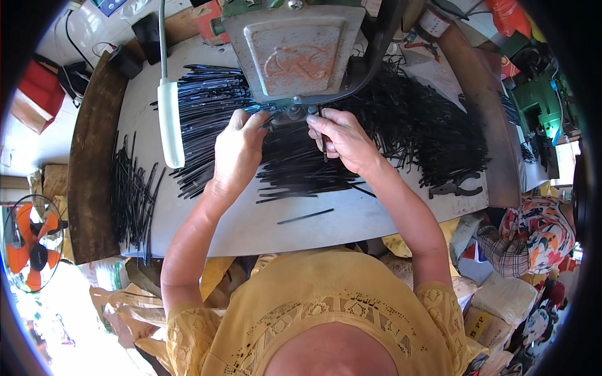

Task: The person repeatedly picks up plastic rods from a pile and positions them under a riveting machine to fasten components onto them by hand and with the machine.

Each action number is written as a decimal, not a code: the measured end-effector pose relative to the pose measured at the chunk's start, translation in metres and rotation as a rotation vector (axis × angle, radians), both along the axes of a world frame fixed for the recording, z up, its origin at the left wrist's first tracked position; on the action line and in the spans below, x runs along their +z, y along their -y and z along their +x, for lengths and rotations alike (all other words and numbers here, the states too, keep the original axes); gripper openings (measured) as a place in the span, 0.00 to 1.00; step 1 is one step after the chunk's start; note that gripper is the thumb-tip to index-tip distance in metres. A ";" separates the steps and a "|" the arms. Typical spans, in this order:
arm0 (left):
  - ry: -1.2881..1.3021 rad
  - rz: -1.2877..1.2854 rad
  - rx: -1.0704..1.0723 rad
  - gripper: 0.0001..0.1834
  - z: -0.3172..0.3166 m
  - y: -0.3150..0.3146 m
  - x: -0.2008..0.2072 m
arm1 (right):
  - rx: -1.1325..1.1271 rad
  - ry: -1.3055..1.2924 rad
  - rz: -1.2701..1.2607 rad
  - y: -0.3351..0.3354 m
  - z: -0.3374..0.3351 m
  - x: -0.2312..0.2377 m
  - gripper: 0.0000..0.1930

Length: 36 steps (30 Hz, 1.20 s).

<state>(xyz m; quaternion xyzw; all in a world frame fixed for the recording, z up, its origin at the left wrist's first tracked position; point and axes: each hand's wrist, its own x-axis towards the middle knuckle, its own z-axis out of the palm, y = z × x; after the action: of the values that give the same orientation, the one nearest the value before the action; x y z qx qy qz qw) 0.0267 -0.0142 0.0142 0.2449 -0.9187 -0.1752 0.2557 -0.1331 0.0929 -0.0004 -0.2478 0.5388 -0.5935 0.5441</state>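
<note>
Just below the machine head, both my hands are raised over a worktable strewn with thin black rods. My left hand is closed, its fingertips pinching the end of a dark rod beside the rod pile. Held nearly upright between the thumb and fingers of my right hand is a short, thin black rod. Small metal machine parts show between the two hands. A heap of rods lies beneath them, and one single rod rests apart, nearer to me.
A white lamp hangs on a flexible neck at left. Loose rods lie by the wooden side board. To the right are a tangled black heap and pliers. An orange fan stands far left; another person sits far right.
</note>
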 end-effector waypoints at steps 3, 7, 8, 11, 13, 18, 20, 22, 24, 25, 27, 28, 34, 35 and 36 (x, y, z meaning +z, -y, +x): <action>-0.021 0.042 0.000 0.13 -0.005 -0.002 -0.006 | 0.003 0.010 -0.004 0.002 0.001 0.000 0.10; -0.044 0.097 -0.004 0.12 -0.008 -0.004 -0.006 | -0.018 0.013 0.001 0.002 0.002 0.004 0.11; -0.045 0.115 -0.001 0.12 -0.008 -0.003 -0.006 | -0.011 0.015 -0.003 0.003 0.002 0.004 0.11; -0.115 0.128 0.001 0.13 -0.009 -0.005 -0.009 | -0.008 0.006 0.007 0.004 0.002 0.005 0.12; -0.107 0.135 0.005 0.13 -0.010 -0.005 -0.009 | -0.006 0.004 0.006 0.005 0.001 0.003 0.12; -0.094 0.153 0.020 0.12 -0.012 -0.004 -0.010 | -0.013 -0.016 0.010 0.006 0.002 0.001 0.12; -0.086 0.098 0.005 0.12 -0.010 -0.003 -0.012 | -0.010 -0.019 0.007 0.006 0.002 0.001 0.12; -0.053 0.021 0.003 0.12 -0.009 -0.004 -0.011 | -0.013 -0.018 0.018 0.006 0.003 0.001 0.12; -0.020 -0.056 0.000 0.12 -0.008 -0.004 -0.010 | -0.016 -0.017 0.030 0.007 0.003 0.001 0.12; -0.002 -0.159 -0.017 0.11 -0.006 -0.003 -0.008 | -0.017 -0.008 0.034 0.007 0.004 0.002 0.12; 0.049 -0.222 -0.039 0.10 -0.002 -0.002 0.000 | -0.022 0.004 0.038 0.006 0.003 0.000 0.12; 0.083 -0.184 -0.040 0.08 0.001 0.000 0.005 | -0.013 0.001 0.034 0.006 0.002 -0.002 0.11; 0.107 1.272 -0.103 0.09 0.021 -0.005 0.011 | 0.011 -0.011 0.019 0.005 0.011 0.005 0.09; 0.071 1.372 -0.075 0.08 0.020 -0.014 0.011 | 0.026 0.003 0.014 0.007 0.015 0.007 0.08; 0.033 1.385 -0.133 0.09 0.020 -0.023 0.011 | 0.064 0.046 0.003 0.007 0.019 0.009 0.09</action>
<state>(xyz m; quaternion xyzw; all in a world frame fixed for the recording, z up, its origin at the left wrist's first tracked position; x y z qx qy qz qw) 0.0462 0.0085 0.0250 0.2974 -0.6124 -0.7323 0.0152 -0.1145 0.0859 0.0085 -0.2505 0.5189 -0.5804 0.5754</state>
